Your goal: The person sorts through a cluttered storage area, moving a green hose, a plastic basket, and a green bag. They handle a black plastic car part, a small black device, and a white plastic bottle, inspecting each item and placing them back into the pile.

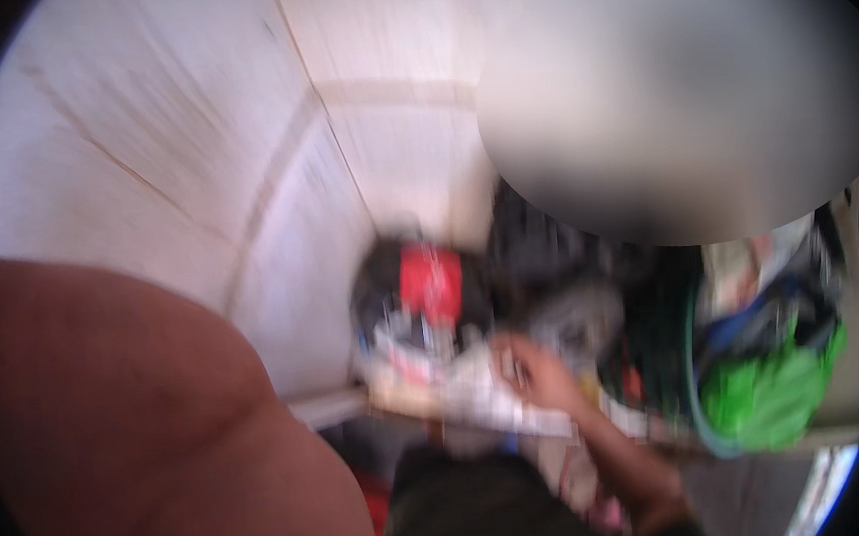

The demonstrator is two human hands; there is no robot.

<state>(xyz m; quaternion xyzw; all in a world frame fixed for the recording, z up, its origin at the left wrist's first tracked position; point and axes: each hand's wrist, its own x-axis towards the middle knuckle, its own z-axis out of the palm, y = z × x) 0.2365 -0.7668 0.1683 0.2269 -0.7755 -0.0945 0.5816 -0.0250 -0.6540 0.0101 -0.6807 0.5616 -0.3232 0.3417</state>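
My right hand [546, 379] reaches over a ledge crowded with things, its fingers curled. Motion blur hides whether anything is between the fingers. Right beside it, and partly under it, lies a whitish sheet or cloth [506, 404]. Just beyond the fingers is a dark rounded bag or bundle [375, 287] with a bright red item [432, 279] on it. A large stretch of bare skin, seemingly my left arm [148, 407], fills the left side very close to the camera. My left hand itself is out of view.
Pale wall panels [399, 150] with dark seams rise behind the ledge. To the right stands a round tub [696, 399] holding bright green fabric [774, 393] and dark and blue items. A grey object [582, 317] sits among dark things. A grey oval blur covers the upper right.
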